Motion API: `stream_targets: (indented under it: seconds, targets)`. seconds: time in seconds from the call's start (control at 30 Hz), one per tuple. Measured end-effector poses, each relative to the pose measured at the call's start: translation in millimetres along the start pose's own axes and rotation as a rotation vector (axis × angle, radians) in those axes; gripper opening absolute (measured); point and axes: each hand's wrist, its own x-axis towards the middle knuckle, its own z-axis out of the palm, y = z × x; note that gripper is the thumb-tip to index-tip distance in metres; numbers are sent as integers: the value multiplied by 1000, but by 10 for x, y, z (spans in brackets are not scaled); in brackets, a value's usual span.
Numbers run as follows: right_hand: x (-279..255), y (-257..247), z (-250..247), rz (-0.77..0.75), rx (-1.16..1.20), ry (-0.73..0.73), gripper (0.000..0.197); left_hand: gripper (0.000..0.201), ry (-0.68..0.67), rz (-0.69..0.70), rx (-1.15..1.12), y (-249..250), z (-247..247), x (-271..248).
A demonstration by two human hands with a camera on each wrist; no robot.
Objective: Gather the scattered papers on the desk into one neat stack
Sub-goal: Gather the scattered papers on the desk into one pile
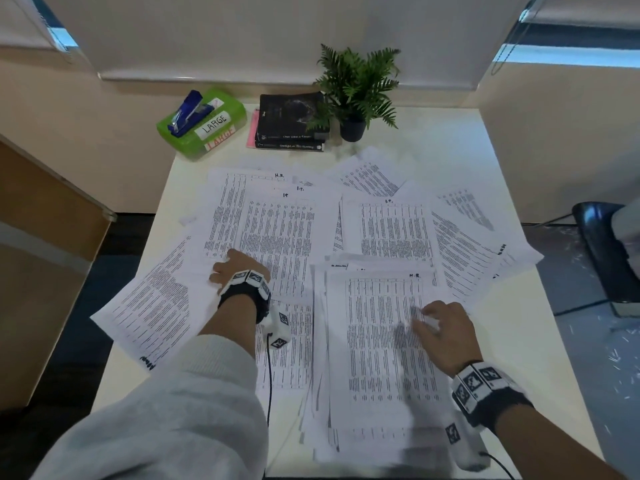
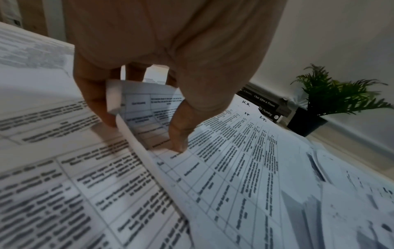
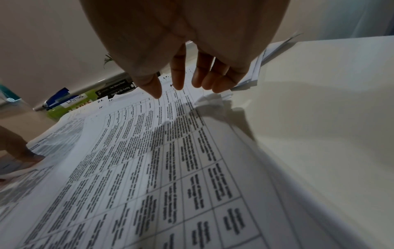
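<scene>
Printed sheets (image 1: 277, 230) lie scattered over the white desk (image 1: 519, 323), and more fan out at the right (image 1: 467, 244). A rough stack (image 1: 381, 358) sits at the front centre. My left hand (image 1: 239, 268) is on the left pile. In the left wrist view its fingers and thumb (image 2: 142, 134) pinch the curled edge of one sheet (image 2: 138, 101) and lift it off the sheets below. My right hand (image 1: 440, 327) is over the stack's upper right part. In the right wrist view its fingers (image 3: 181, 84) are straight and hold nothing above the top sheet (image 3: 170, 168).
At the back of the desk stand a green box (image 1: 207, 133) labelled LARGE with a blue stapler (image 1: 188, 112) on it, two black books (image 1: 292, 121) and a potted fern (image 1: 356, 91). A dark chair (image 1: 606, 247) is off the right edge. Wooden furniture stands at the left.
</scene>
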Motion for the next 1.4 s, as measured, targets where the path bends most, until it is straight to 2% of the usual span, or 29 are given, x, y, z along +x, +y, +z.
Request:
stream_targets:
  seconds: [0.07,0.17,0.37,0.43,0.53,0.57,0.63,0.67,0.8,0.87,1.0,1.1,1.17,1.2,1.23,1.3,1.4]
  targets:
    - [4,42,-26,3,-9,-3,22,76,6,-11,20,-1,-16,-4]
    - [-8,93,-27,10,-7,-6,21,90,-11,12,54,-26,-22,25]
    - [-8,151,4,12,-5,-27,19,77,9,77,-91,-52,-10,10]
    - [16,132,-37,16,14,-26,20,72,-21,99,-138,-108,-54,17]
    - [62,73,-115,14,40,-14,21,74,-164,137,-372,-270,-122,16]
    - [85,48,-134,8,47,-4,21,67,-188,137,-493,-340,-152,7]
    - [133,-34,-161,-10,75,18,20,38,-196,139,-722,-514,-236,-42]
    - [147,-96,-173,-30,89,30,19,30,-197,136,-826,-616,-278,-75]
    - [179,-413,-194,-140,195,50,17,41,-227,161,-1125,-1028,-482,-304]
    - [188,-631,-222,-189,314,7,17,45,-239,218,-1210,-1187,-584,-473]
    - [219,-1120,-315,-260,531,-122,21,39,-118,365,-1258,-1208,-896,-943]
    - [300,-1436,-435,-289,597,-252,50,42,-59,507,-1268,-1076,-1201,-1321]
    - [369,-1598,-541,-281,697,-338,78,45,-95,581,-1310,-954,-1346,-1516]
    - [391,-1653,-600,-256,766,-366,87,45,-151,596,-1341,-889,-1377,-1583]
    - [419,-1683,-661,-228,846,-389,88,46,-216,604,-1366,-821,-1372,-1639]
    - [440,-1667,-794,-177,1048,-447,73,53,-324,632,-1356,-689,-1260,-1713]
    - [433,-1415,-901,-77,1207,-489,59,51,-406,607,-1254,-512,-797,-1733]
